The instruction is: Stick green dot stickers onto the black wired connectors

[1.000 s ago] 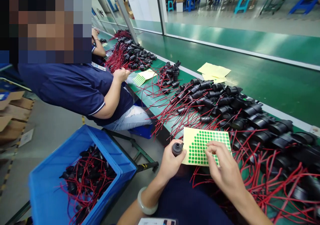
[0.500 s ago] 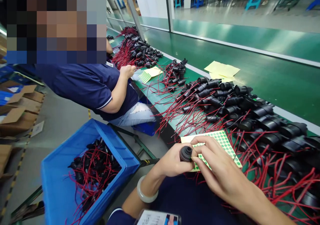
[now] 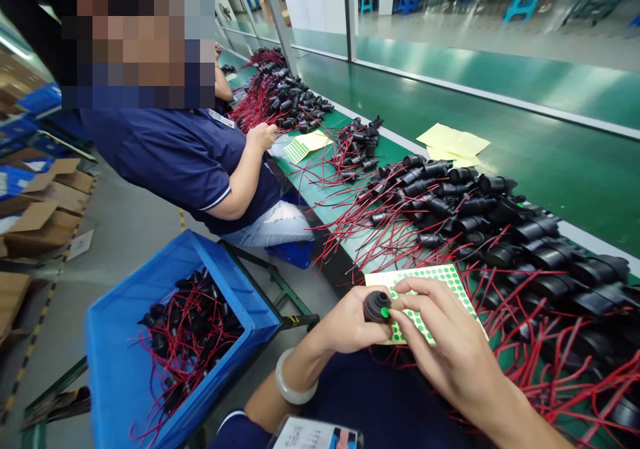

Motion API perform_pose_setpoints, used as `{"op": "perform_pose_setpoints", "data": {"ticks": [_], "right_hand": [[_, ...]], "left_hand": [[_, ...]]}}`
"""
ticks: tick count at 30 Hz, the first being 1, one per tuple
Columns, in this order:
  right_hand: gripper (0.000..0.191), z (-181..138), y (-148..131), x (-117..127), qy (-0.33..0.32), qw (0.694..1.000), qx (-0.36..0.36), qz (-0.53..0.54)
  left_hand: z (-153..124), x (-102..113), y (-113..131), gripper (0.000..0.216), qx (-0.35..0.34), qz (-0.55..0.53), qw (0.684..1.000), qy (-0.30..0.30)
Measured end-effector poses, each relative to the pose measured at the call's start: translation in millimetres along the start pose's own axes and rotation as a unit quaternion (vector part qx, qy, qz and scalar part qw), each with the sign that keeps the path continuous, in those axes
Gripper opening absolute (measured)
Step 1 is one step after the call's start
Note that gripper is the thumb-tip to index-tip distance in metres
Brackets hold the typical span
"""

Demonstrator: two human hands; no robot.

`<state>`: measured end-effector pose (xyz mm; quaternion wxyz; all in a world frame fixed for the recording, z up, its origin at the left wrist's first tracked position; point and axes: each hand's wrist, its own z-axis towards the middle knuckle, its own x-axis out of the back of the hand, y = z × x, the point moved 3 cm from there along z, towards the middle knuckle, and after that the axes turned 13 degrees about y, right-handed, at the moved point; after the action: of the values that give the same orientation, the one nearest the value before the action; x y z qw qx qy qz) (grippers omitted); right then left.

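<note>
My left hand [image 3: 343,322] is wrapped round a black stepped cylindrical part [image 3: 376,304], its ringed end facing up. A green round sticker [image 3: 385,312] shows at the edge of that end. My right hand [image 3: 453,332] has thumb and forefinger pinched at the sticker, close against the part. Beneath both hands lies a pale yellow sheet [image 3: 453,282] with rows of green dots, partly covered by my fingers.
Black parts with red wires [image 3: 470,206] are heaped along the green bench. A blue crate [image 3: 117,342] at my left holds more. A co-worker [image 3: 175,162] sits beyond it. Yellow papers [image 3: 453,141] lie at the back of the bench.
The green sticker now shows plainly on the part's edge; before, only a sliver showed at my right fingertips. My right fingers have shifted slightly. The whole view has moved a little.
</note>
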<state>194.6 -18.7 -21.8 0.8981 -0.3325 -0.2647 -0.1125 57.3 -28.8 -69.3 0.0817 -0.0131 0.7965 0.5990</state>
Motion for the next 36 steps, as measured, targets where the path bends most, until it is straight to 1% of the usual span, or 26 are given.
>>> {"op": "perform_pose_setpoints", "data": {"ticks": [3,6,9,12,16,18,20,23,26,28,31,34,36], "right_hand": [[0.015,-3,-1,3,0.015,1.0,0.009,0.013],[0.018,-6,-2,3,0.017,0.999,0.023,0.022],[0.019,-9,-3,2,0.019,0.999,0.017,0.034],[0.019,-11,-5,-1,0.026,0.998,0.009,0.048],[0.023,-13,-8,-5,0.055,0.996,0.019,0.067],[0.025,-15,-6,-8,0.067,0.994,0.007,0.082],[0.027,-20,0,-10,0.07,0.992,-0.016,0.107],[0.031,-27,9,-5,0.088,0.985,-0.044,0.144],[0.035,-29,12,3,0.111,0.983,-0.058,0.138],[0.034,-27,9,5,0.104,0.986,-0.05,0.122],[0.027,-21,3,0,0.087,0.99,-0.034,0.11],[0.019,-18,2,-6,0.086,0.99,-0.041,0.108],[0.018,-20,5,-7,0.085,0.988,-0.051,0.116]], "left_hand": [[1,1,-2,0.016,0.0,-0.006,1.0,-0.007],[2,0,-2,0.018,-0.016,-0.016,0.999,-0.023],[2,-2,1,0.016,-0.023,-0.018,0.999,-0.03],[-1,-4,4,0.015,-0.028,0.009,0.999,-0.03],[-4,-10,8,0.014,-0.067,0.035,0.997,-0.029],[-4,-12,8,0.014,-0.076,0.029,0.996,-0.029],[-3,-13,4,0.015,-0.054,0.0,0.998,-0.038],[-1,-11,-5,0.013,0.018,-0.073,0.995,-0.064],[1,-9,-10,0.011,0.061,-0.113,0.99,-0.066],[1,-9,-10,0.011,0.068,-0.106,0.99,-0.068],[0,-11,-7,0.012,0.061,-0.086,0.992,-0.071],[-2,-10,-6,0.012,0.063,-0.091,0.992,-0.067],[-3,-7,-6,0.012,0.068,-0.109,0.989,-0.069]]}}
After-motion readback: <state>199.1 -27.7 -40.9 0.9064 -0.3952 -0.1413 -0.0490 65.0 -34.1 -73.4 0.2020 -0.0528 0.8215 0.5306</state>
